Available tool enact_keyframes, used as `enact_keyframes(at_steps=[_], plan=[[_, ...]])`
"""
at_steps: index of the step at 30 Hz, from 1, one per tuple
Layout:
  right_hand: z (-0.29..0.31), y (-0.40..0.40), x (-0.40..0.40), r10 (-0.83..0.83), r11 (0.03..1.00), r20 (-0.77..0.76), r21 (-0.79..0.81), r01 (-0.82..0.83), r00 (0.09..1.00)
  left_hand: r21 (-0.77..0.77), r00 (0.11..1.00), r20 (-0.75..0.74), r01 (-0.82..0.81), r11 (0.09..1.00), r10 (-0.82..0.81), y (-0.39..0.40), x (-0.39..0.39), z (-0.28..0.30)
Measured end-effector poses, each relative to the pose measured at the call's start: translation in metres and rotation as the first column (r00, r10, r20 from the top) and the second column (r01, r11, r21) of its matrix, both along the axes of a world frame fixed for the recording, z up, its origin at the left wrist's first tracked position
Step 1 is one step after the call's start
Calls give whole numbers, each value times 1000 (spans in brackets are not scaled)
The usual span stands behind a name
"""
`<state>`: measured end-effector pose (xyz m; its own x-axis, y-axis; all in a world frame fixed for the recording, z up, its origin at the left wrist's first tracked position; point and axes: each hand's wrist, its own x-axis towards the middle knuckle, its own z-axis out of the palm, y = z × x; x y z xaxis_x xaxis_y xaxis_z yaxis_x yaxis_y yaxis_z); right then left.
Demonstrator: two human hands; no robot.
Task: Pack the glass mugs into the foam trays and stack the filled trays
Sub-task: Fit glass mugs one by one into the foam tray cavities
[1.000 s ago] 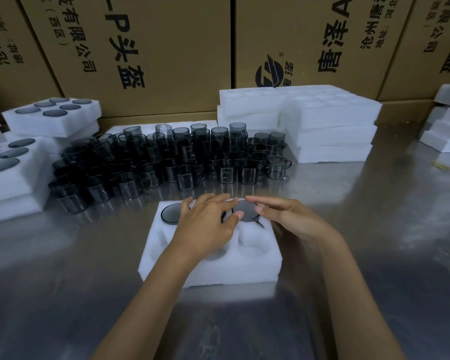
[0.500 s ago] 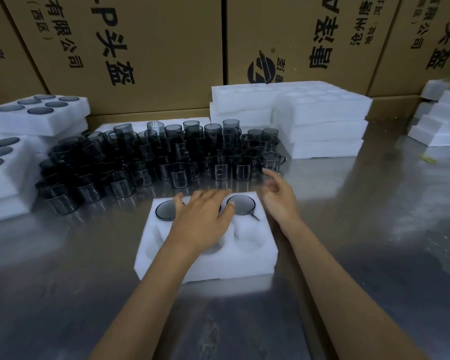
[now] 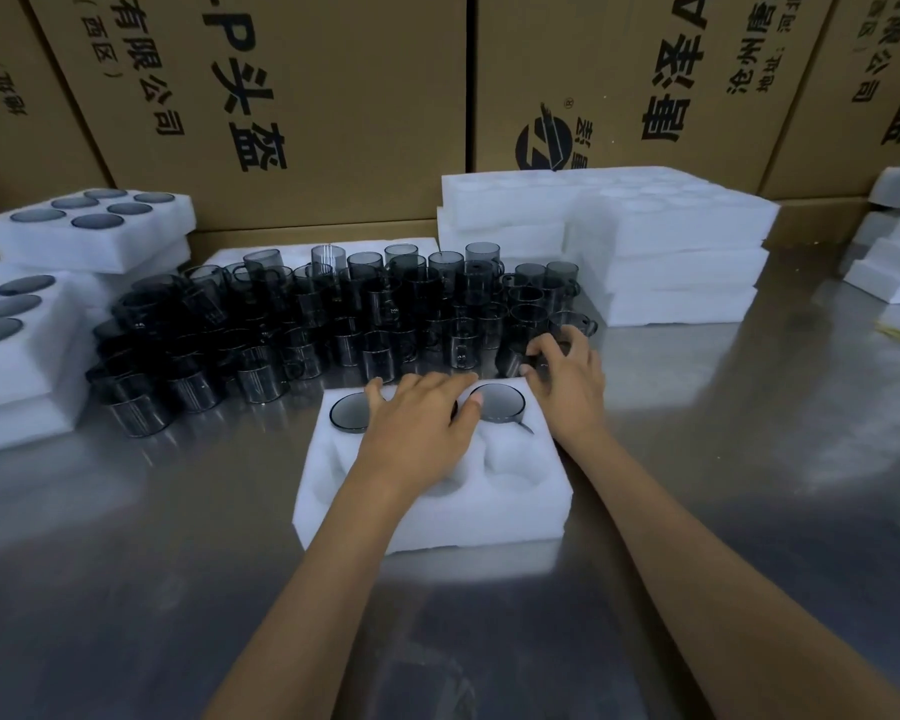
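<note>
Your left hand (image 3: pixel 417 423) lay flat on the foam tray (image 3: pixel 432 504); your right hand (image 3: pixel 567 379) curled round a mug (image 3: pixel 523 358) at the pile's edge. Two pockets visibly filled, others empty. Filled trays (image 3: pixel 89 231) stacked left; many mugs (image 3: pixel 292 324) remained.

The foam tray (image 3: pixel 432 504) is being pressed under the left hand (image 3: pixel 419 431), with seated mugs either side of it. Beyond the fingertips, loose glass mugs (image 3: pixel 333 324) are being kept; one is being gripped by the right hand (image 3: pixel 567 379).
</note>
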<state>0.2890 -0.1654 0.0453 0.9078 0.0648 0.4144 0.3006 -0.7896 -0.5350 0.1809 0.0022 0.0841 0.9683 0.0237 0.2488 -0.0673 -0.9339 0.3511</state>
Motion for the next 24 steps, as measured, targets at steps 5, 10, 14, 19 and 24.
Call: enact_keyframes(at_steps=[5,10,14,19,24], plan=[[2,-6,-19,97,964,-22,250,-89,995,-49,1000,19,20,999,-19,1,-6,1],[6,-14,-53,-46,857,96,514,-10,994,-222,976,210,105,969,-57,0,-15,9],[34,-12,-79,-87,774,170,632,-41,982,-245,934,345,183,952,-91,-5,-28,17],[61,-4,-111,43,556,114,823,-119,993,-266,905,360,333,905,-227,-30,-48,23],[70,4,-122,240,392,-29,917,-70,970,-180,869,481,229,957,-117,-47,-53,23]])
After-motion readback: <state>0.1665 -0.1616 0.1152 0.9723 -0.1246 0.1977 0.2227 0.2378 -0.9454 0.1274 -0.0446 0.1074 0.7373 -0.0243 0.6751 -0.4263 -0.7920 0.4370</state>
